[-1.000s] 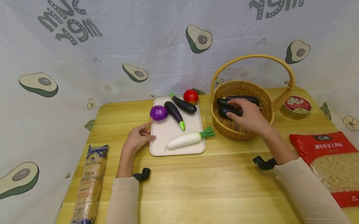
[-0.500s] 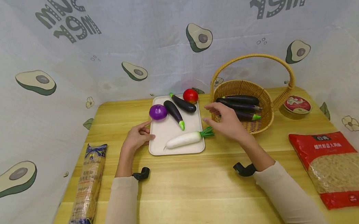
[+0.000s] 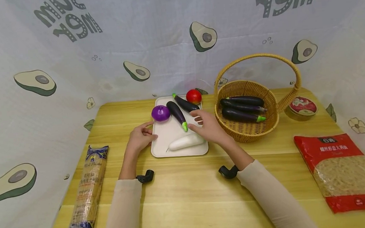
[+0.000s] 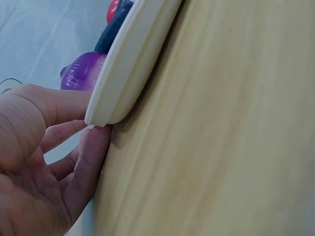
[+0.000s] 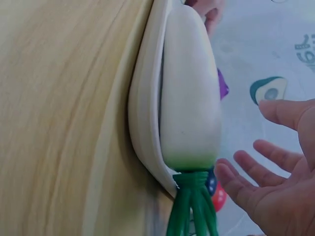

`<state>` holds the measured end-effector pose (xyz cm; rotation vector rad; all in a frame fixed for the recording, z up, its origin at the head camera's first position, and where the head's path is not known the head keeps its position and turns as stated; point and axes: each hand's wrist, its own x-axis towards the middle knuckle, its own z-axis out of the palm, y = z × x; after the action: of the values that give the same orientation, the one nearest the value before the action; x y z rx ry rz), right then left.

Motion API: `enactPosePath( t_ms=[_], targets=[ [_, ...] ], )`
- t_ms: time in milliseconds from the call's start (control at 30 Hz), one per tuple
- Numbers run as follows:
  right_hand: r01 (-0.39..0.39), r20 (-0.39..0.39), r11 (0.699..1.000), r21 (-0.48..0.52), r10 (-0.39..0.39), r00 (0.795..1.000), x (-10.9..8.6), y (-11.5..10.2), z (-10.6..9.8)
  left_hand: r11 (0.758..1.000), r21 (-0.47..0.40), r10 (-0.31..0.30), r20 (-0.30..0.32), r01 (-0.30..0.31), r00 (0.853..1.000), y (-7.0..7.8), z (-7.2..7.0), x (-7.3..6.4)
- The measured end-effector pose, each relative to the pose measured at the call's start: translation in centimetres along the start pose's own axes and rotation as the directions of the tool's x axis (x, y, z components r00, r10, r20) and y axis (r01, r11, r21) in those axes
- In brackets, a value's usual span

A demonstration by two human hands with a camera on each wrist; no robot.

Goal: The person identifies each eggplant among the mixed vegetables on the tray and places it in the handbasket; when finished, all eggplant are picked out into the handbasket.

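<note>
A cream tray (image 3: 161, 131) holds a white radish (image 3: 185, 142), two eggplants (image 3: 177, 115), a purple onion (image 3: 161, 113) and a red tomato (image 3: 194, 96). My left hand (image 3: 138, 138) grips the tray's left rim; in the left wrist view its thumb and a finger meet at the tray edge (image 4: 128, 73). Over the tray's right side hovers my right hand (image 3: 211, 127), fingers spread and holding nothing. It hides the radish's green leaves (image 5: 192, 201) in the head view, while the right wrist view shows them beyond the rim.
A wicker basket (image 3: 240, 134) with a tall handle contains several dark eggplants (image 3: 243, 114). Behind it on the right stands a round red-lidded tin (image 3: 302, 106). Packaged noodles (image 3: 88, 191) lie at left, a red pasta bag (image 3: 343, 170) at right. A printed cloth hangs behind.
My right hand has left the eggplants in the basket and moved left, over the tray's right side. The left hand stays at the tray's rim.
</note>
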<state>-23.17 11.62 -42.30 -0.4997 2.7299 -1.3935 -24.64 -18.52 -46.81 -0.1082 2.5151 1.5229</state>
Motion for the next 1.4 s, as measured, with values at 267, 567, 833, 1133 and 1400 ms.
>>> enactPosePath(
  t_ms=[267,567,833,1133,1400],
  targets=[
    [-0.062,0.01,0.998,-0.002,0.062,0.998,1.2,0.5,1.0,1.0,-0.007,-0.006,-0.008,0.006,1.0,0.1,0.0,0.0],
    [-0.114,0.043,0.993,-0.035,0.116,0.992,2.2,0.4,1.8,1.0,-0.011,-0.005,-0.005,0.005,1.0,0.1,0.1,0.0],
    [-0.138,0.067,0.989,-0.051,0.141,0.988,3.2,0.5,2.8,1.0,-0.015,-0.005,-0.001,0.005,1.0,-0.1,-0.1,0.1],
    [-0.139,0.061,0.989,-0.043,0.141,0.988,4.2,1.0,3.5,1.0,-0.018,-0.008,-0.003,0.008,1.0,-0.1,0.0,0.0],
    [-0.148,0.06,0.987,-0.067,0.152,0.987,5.0,0.9,3.9,1.0,-0.004,-0.008,0.0,0.008,1.0,0.1,0.0,-0.1]
  ],
)
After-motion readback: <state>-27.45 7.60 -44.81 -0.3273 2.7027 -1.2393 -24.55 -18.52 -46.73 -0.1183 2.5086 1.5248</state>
